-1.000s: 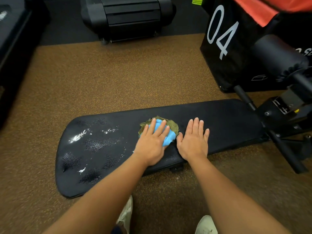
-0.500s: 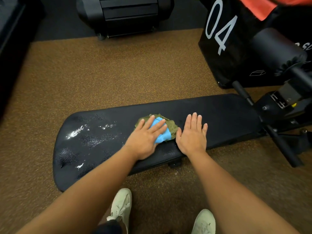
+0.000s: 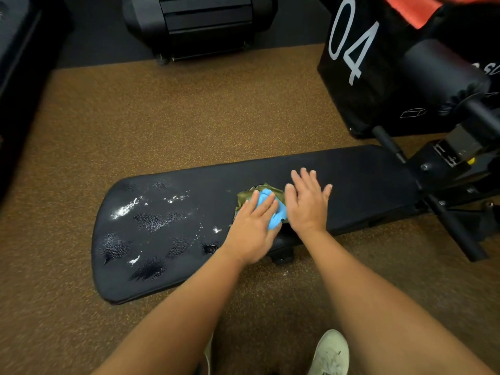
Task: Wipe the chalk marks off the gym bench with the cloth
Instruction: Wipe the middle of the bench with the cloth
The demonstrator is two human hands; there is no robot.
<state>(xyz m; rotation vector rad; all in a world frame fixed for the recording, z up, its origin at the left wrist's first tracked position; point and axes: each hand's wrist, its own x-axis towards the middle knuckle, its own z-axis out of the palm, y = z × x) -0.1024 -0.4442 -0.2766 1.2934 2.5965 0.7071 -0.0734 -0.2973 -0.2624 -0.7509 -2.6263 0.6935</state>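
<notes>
White chalk marks [image 3: 123, 211] sit on the L end of the black padded surface [image 3: 365, 185], w/ shiny patches around them. Mid-surface, the left hand [image 3: 251, 231] presses flat, fingers straight, on the bunched blue/green cloth [image 3: 263, 194]. The right hand [image 3: 307, 204] lies just beside the cloth, palm down, fingers spread, gripping nothing. A black box [image 3: 351, 77] marked "04" stands behind the R end.

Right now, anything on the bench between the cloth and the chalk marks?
Nothing visible. The left hand presses the cloth on the bench; only bare pad separates it from the chalk marks to its left.
</notes>
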